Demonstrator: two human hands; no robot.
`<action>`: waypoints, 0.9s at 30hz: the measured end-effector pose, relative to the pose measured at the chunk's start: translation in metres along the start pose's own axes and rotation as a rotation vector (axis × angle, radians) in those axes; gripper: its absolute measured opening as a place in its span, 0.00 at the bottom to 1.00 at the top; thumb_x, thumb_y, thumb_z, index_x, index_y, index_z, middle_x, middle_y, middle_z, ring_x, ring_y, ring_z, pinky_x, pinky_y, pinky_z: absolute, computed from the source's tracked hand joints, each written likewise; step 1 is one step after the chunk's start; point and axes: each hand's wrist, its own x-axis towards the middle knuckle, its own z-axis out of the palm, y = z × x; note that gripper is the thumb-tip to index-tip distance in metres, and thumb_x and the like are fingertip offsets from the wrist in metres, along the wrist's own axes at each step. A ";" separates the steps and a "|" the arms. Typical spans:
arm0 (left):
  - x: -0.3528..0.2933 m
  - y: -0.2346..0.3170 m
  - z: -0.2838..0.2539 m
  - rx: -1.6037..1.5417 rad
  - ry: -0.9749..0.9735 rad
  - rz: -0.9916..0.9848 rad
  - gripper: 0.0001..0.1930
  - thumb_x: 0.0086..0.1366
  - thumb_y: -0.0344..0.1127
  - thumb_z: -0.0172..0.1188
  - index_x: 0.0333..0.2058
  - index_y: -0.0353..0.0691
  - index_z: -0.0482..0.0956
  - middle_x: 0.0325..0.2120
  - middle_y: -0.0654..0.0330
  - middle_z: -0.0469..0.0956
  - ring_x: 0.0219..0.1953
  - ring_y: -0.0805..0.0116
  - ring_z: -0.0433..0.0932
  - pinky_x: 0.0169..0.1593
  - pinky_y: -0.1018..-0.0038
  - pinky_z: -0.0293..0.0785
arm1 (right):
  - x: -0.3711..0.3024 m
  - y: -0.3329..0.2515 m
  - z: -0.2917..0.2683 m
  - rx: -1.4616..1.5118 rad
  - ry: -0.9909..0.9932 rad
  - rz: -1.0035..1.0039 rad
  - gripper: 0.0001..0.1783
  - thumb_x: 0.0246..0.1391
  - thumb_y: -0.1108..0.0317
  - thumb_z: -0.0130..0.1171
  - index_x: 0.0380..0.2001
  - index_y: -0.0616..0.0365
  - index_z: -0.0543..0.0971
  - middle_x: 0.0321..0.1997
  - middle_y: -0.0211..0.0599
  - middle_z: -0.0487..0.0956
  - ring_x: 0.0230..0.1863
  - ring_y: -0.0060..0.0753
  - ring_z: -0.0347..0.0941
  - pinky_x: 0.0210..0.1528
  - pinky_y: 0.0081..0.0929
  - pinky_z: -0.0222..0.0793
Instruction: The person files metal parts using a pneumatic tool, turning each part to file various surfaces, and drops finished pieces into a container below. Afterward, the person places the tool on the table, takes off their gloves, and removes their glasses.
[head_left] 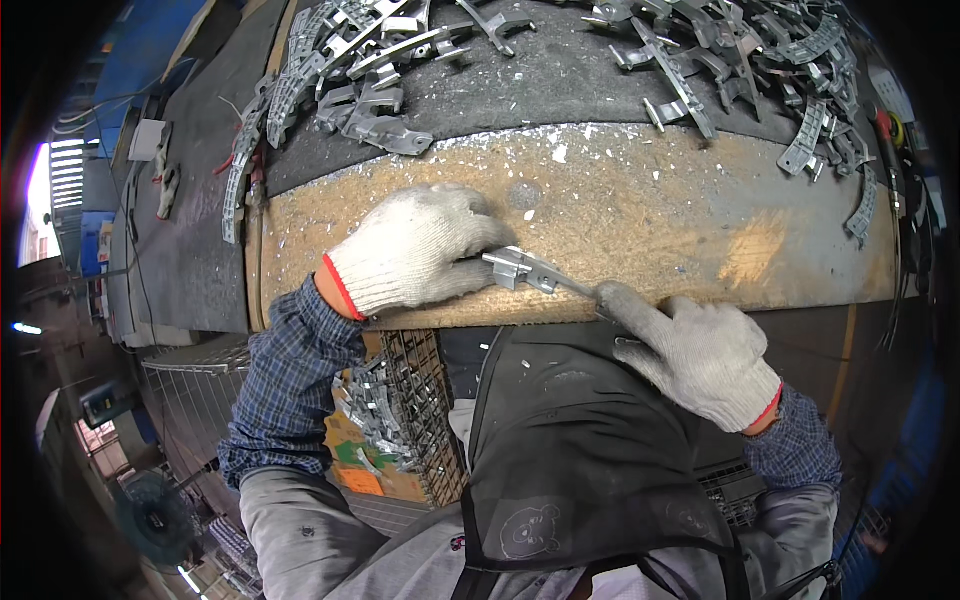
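Note:
My left hand (425, 245), in a white knitted glove with a red cuff, is closed on one end of a small silver metal casting (522, 270) near the table's front edge. My right hand (695, 350), gloved alike, is closed with its index finger stretched toward the casting. From that fingertip a thin grey tool (572, 284) reaches to the right end of the casting and seems to touch it. Whether it is a file or a blade I cannot tell, since its handle is hidden in my right hand.
Silver castings lie heaped on the dark mat at the far left (365, 75) and far right (740, 60). Pale metal chips dot the worn wooden board (640, 230). Below the table's front edge, a wire basket (425, 410) stands by more metal pieces. Pliers (885, 125) lie at far right.

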 end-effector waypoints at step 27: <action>-0.007 0.008 0.001 0.036 0.042 -0.011 0.21 0.65 0.47 0.72 0.55 0.48 0.88 0.48 0.56 0.84 0.51 0.49 0.85 0.55 0.54 0.81 | 0.011 0.002 0.020 1.264 -0.505 0.169 0.43 0.70 0.56 0.67 0.81 0.58 0.63 0.57 0.54 0.87 0.47 0.40 0.90 0.50 0.38 0.85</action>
